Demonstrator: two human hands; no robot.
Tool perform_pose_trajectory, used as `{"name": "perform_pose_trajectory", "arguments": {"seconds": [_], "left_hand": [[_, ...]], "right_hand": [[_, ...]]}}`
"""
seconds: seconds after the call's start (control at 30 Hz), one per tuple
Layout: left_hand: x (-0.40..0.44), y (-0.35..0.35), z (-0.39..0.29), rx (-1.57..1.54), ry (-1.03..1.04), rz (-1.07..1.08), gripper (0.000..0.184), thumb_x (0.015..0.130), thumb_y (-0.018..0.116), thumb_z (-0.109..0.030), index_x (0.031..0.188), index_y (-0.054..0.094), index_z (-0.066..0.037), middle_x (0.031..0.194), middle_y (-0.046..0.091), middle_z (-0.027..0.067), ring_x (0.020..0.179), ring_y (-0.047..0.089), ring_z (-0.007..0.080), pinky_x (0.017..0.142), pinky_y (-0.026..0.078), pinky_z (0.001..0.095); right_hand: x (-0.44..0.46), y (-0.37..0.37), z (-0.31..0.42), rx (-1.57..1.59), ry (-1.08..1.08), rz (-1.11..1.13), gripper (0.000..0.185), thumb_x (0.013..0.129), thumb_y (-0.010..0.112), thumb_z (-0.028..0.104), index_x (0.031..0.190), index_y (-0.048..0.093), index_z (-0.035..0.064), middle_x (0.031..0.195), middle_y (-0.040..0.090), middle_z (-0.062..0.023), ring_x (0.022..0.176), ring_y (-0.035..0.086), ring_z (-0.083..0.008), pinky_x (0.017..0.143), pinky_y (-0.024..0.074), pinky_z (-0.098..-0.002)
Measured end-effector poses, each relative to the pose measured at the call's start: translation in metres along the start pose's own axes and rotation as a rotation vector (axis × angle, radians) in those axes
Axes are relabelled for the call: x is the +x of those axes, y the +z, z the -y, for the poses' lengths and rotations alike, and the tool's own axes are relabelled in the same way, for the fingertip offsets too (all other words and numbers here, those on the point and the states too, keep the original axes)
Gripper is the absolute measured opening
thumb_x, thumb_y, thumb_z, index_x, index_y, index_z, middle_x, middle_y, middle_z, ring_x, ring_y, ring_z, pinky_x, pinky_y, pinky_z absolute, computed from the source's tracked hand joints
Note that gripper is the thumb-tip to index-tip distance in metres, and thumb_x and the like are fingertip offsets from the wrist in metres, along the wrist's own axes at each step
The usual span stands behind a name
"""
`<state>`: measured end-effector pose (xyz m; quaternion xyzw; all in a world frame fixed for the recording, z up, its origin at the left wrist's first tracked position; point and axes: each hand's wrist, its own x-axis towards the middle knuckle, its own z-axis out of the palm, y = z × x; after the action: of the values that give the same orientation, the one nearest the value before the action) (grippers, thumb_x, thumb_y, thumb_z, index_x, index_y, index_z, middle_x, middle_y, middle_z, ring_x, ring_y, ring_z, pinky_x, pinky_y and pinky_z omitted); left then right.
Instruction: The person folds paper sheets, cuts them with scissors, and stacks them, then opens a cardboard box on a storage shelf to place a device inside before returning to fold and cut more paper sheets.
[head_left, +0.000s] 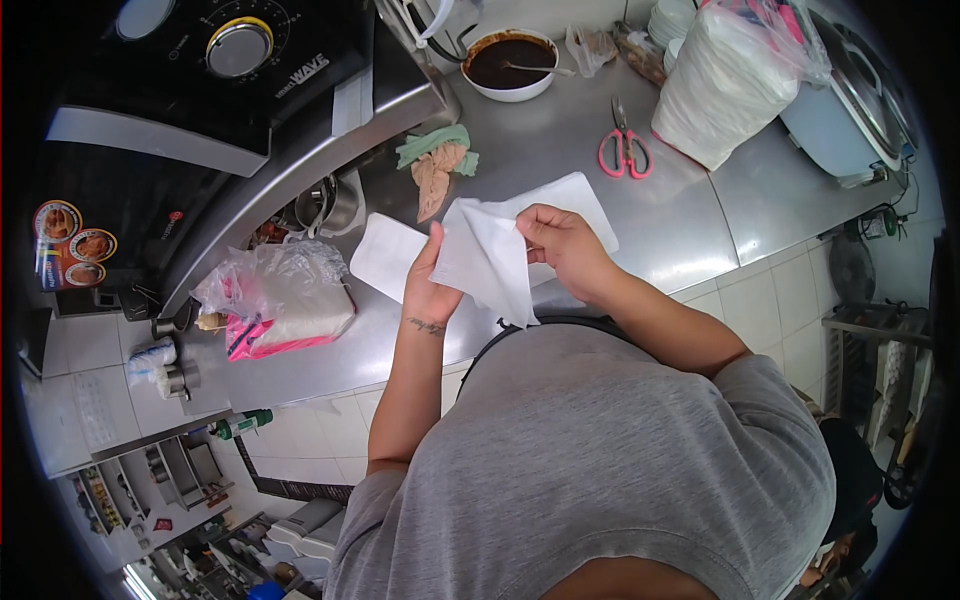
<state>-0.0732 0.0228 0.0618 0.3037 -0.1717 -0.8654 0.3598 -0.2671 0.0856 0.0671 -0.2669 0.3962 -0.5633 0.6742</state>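
Note:
A thin white paper napkin [487, 250] hangs partly unfolded between my two hands, above the steel counter's front edge. My left hand [432, 288] holds its left side, thumb pointing up and fingers hidden behind the paper. At its upper right, my right hand [565, 245] pinches the napkin between thumb and bent fingers. Folded white paper [385, 252] lies on the counter beside my left hand. More white paper [582, 200] lies behind my right hand; whether the two are one stack I cannot tell.
An opened plastic pack of white paper [300, 300] lies left, a larger pack [725, 90] right. Pink-handled scissors [625, 150], crumpled cloths [437, 165] and a bowl of dark sauce [505, 68] with a spoon are behind. A microwave [190, 110] stands upper left.

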Motion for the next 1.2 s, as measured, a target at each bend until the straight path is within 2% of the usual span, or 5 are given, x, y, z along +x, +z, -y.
{"name": "perform_pose_trajectory", "arguments": {"seconds": [0.2,0.33,0.6,0.93,1.2], "left_hand": [[-0.003,0.009,0.032,0.021,-0.022,0.345,0.070,0.094,0.040,-0.055,0.138,0.036,-0.001,0.142,0.041,0.0139,0.128,0.042,0.0272,0.107,0.033,0.0413],[-0.006,0.023,0.044,0.410,-0.133,0.026,0.056,0.099,0.038,-0.043,0.134,0.040,0.000,0.133,0.049,0.0133,0.118,0.050,0.0249,0.100,0.041,0.0384],[0.008,0.003,0.042,-0.013,-0.065,-0.205,0.043,0.102,0.028,-0.031,0.128,0.045,-0.002,0.121,0.055,0.0125,0.111,0.054,0.0281,0.097,0.045,0.0406],[0.014,-0.014,0.031,-0.127,-0.040,-0.221,0.037,0.096,0.034,-0.016,0.127,0.046,0.002,0.123,0.056,0.0158,0.112,0.056,0.0288,0.095,0.047,0.0416],[0.030,-0.097,0.058,0.702,0.126,-0.491,0.028,0.091,0.054,-0.013,0.113,0.057,0.003,0.101,0.065,0.0091,0.084,0.063,0.0168,0.072,0.052,0.0297]], "right_hand": [[0.002,0.000,0.001,-0.007,0.012,-0.147,0.019,0.094,0.057,0.024,0.090,0.060,0.0049,0.083,0.063,-0.0030,0.074,0.060,-0.0111,0.071,0.0503,-0.0278],[0.006,-0.001,-0.010,-0.017,0.015,-0.183,0.022,0.094,0.057,0.026,0.088,0.059,0.0044,0.082,0.063,-0.0030,0.074,0.060,-0.0117,0.071,0.0507,-0.0286],[-0.012,0.004,-0.017,-0.957,-0.427,0.099,0.055,0.077,0.075,0.018,0.124,0.049,0.0070,0.123,0.051,-0.0098,0.100,0.055,-0.0155,0.080,0.0496,-0.0304],[0.000,-0.031,-0.023,-0.450,-0.381,-0.193,0.036,0.082,0.060,-0.004,0.117,0.054,0.0033,0.082,0.057,-0.0012,0.071,0.056,-0.0073,0.066,0.0472,-0.0218],[-0.016,-0.119,-0.043,-0.839,-0.294,-0.614,0.032,0.078,0.055,-0.002,0.110,0.058,0.0030,0.081,0.059,-0.0050,0.063,0.054,-0.0107,0.057,0.0460,-0.0259]]}}
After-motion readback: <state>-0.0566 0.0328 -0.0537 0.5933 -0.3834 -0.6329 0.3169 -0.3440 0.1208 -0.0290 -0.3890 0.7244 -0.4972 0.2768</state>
